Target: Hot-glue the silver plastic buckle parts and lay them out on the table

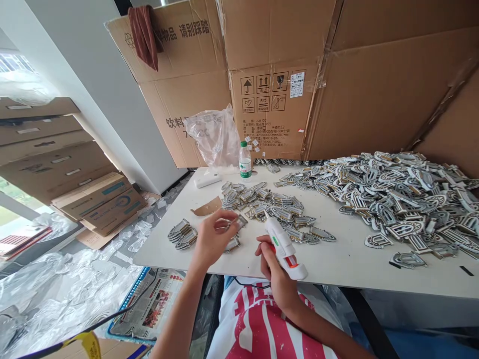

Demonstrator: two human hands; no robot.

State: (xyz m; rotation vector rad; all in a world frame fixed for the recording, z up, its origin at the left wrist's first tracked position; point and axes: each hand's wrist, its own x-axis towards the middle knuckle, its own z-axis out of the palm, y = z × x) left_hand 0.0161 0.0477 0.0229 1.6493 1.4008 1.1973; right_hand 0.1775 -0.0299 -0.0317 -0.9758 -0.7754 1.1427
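My left hand (pixel 214 236) is over the front of the white table, thumb and fingers pinching a small grey arched piece (pixel 242 221). Below its fingers another arched piece (pixel 232 244) lies on the tabletop. My right hand (pixel 275 267) is wrapped round a white hot glue gun (pixel 281 244) with an orange-red trigger, its nozzle pointing up and left toward the pieces. A small group of arched pieces (pixel 182 234) lies left of my left hand. Beyond both hands spreads a looser heap of pieces (pixel 280 205), some with brownish strips.
A large pile of arched pieces (pixel 404 199) covers the table's right side. Near the back stand a green-capped water bottle (pixel 245 164), a clear plastic bag (pixel 217 137) and a white box (pixel 207 179). Cardboard (pixel 277 50) walls the back. Plastic wrap (pixel 48 294) litters the floor.
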